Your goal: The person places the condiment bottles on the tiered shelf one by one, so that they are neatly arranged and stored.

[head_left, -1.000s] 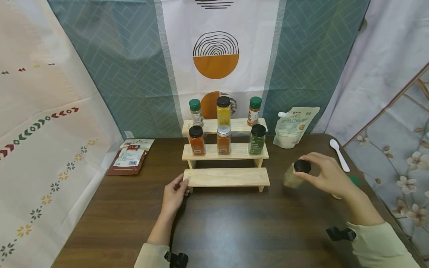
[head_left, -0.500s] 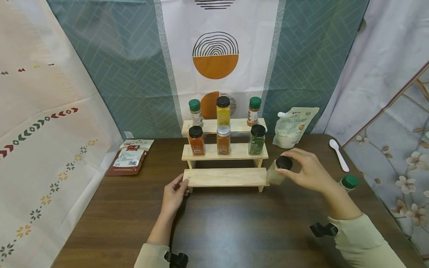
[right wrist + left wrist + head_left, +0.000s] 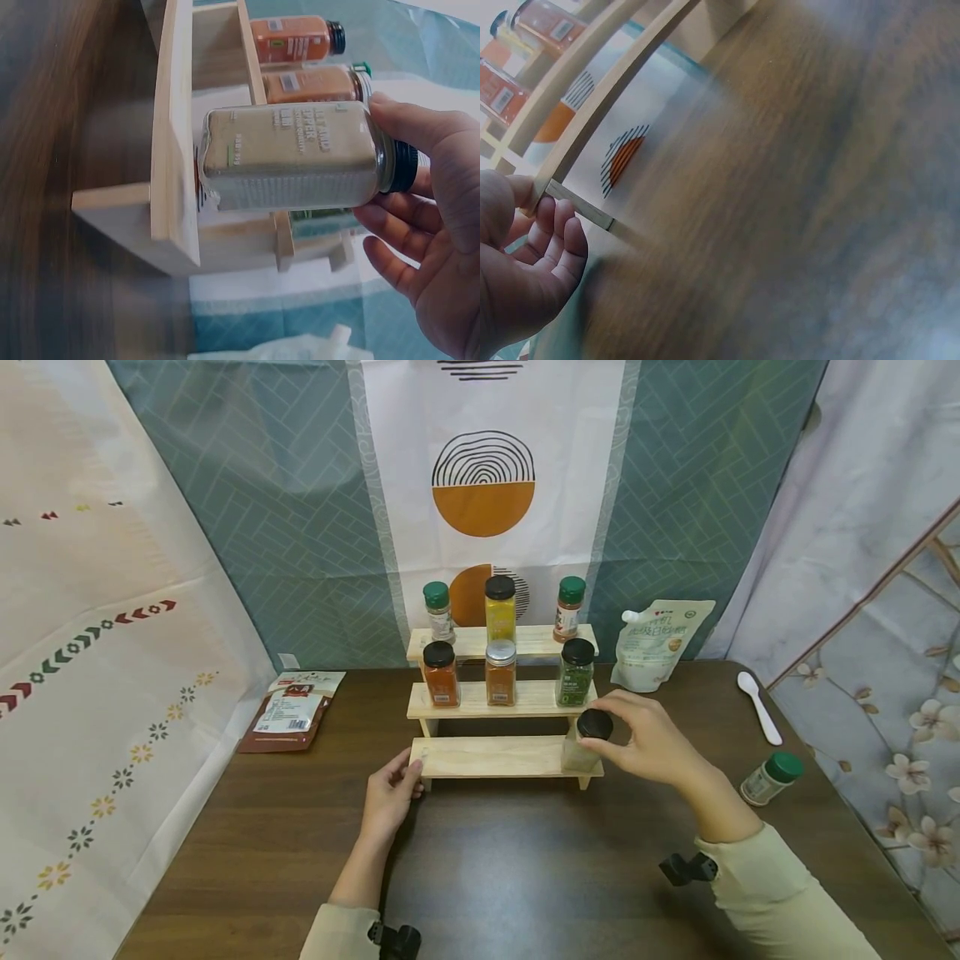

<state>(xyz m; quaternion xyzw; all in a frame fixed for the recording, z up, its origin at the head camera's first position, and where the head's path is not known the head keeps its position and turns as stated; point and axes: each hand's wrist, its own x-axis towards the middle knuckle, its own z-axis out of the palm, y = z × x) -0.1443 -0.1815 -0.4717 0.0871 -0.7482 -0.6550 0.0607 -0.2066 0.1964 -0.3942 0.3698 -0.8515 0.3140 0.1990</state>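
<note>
My right hand (image 3: 651, 745) grips a glass spice jar (image 3: 289, 154) of pale beige powder by its black lid (image 3: 403, 166) and upper part. The jar is upright over the right end of the bottom step of a three-tier wooden rack (image 3: 480, 757); whether its base touches the wood I cannot tell. My left hand (image 3: 388, 797) pinches the left end of that step between thumb and fingers, as the left wrist view also shows. On the middle step stand an orange-red jar (image 3: 441, 681), a silver-lidded brown jar (image 3: 501, 677) and a green herb jar (image 3: 574, 677).
The top step holds a yellow jar (image 3: 500, 614) between two green-lidded bottles. Right of the rack stand a pale green spouted pouch (image 3: 656, 643), a white spoon (image 3: 760, 708) and a tilted green-lidded bottle (image 3: 768, 779). A red-brown packet (image 3: 292, 714) lies left on the dark table.
My right hand has carried the beige-powder jar left from the table's right side to the bottom step's right end, uncovering the green-lidded bottle. My left hand stays on the rack.
</note>
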